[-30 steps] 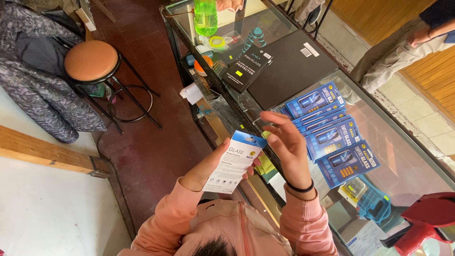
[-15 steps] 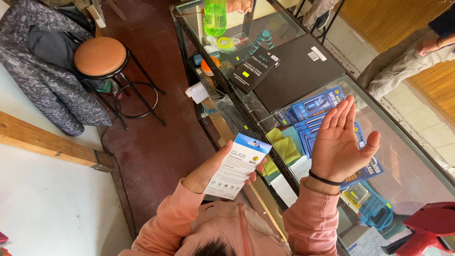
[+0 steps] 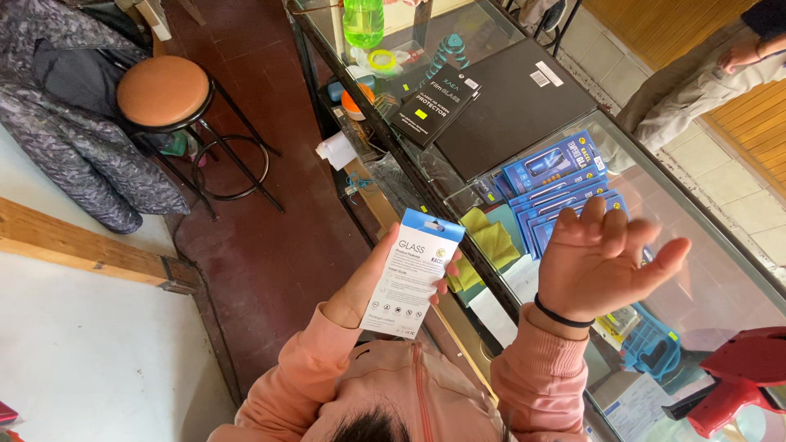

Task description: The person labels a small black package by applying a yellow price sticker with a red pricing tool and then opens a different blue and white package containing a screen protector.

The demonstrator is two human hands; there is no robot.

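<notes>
Left hand (image 3: 372, 282), lower centre of the frame: grip closing around a flat white package with a blue top (image 3: 412, 273), thumb along its left edge, fingertips showing at its right edge; package standing upright, tilted slightly right, above the red floor (image 3: 270, 237) just left of the desk edge. Right hand (image 3: 602, 254), right of centre: grip spreading wide, palm away from the camera, pinching nothing, hovering above the glass desk (image 3: 704, 270); black band (image 3: 563, 315) circling the wrist, pink sleeve (image 3: 536, 376) below. Behind the right hand: fan of blue flat packages (image 3: 550, 176) lying on the desk, partly hidden by the fingers. Left of these, under the glass: yellow cloth (image 3: 483, 241). Upper centre: large black flat board (image 3: 512, 102), with a smaller black box (image 3: 434, 106) touching its left side. Top centre: green bottle (image 3: 363, 20) standing at the frame edge. Upper left: round brown stool (image 3: 164, 90), with a grey patterned jacket (image 3: 65, 115) hanging just beside it. Lower right corner: red tool (image 3: 737, 381) resting on the desk. Upper right: another person's arm in a beige sleeve (image 3: 696, 82).
</notes>
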